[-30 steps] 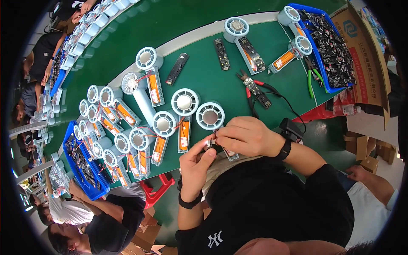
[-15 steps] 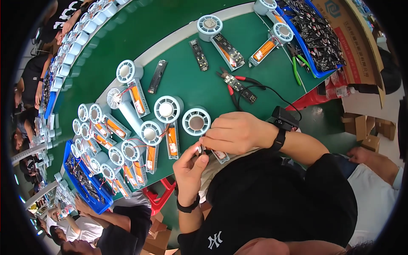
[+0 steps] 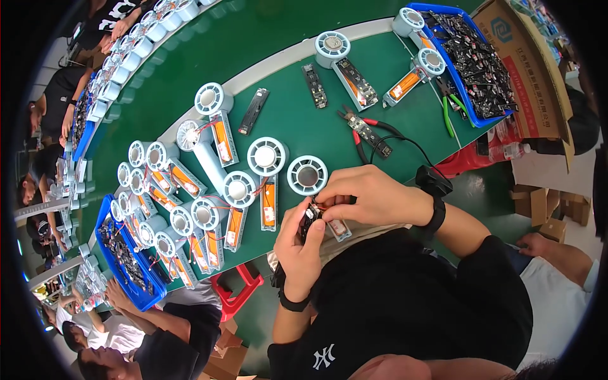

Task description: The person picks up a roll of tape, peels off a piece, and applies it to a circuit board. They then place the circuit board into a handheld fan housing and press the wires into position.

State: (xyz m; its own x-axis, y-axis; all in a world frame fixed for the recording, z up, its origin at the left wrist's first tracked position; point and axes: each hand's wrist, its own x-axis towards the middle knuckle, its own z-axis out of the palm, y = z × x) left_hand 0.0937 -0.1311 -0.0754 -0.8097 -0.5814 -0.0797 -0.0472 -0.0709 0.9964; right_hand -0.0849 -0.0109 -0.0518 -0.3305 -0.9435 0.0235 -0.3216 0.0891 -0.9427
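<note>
My left hand (image 3: 300, 253) grips a small black circuit board (image 3: 310, 219) between thumb and fingers, close to the table's near edge. At the board's upper end, the fingers of my right hand (image 3: 370, 197) are pinched together; what lies between them is too small to make out. Just beyond my hands is a light-blue handheld fan (image 3: 307, 175) with a round grille and a silver centre. Its open handle (image 3: 339, 229) shows partly below my right hand, the rest being covered. A bit of red wire shows by my fingertips.
Several fans with orange batteries (image 3: 269, 202) crowd the left. Red-handled pliers (image 3: 360, 142) lie beneath a circuit board (image 3: 373, 139) ahead, near a black cable. Blue trays of boards (image 3: 486, 111) (image 3: 140, 300) stand right and left. Green-handled cutters (image 3: 448, 117) lie beside the right tray.
The view has shifted, so the table's things sit farther right. The board in my left hand has turned and shows more of its dark side. My right fingers have moved to its upper end.
</note>
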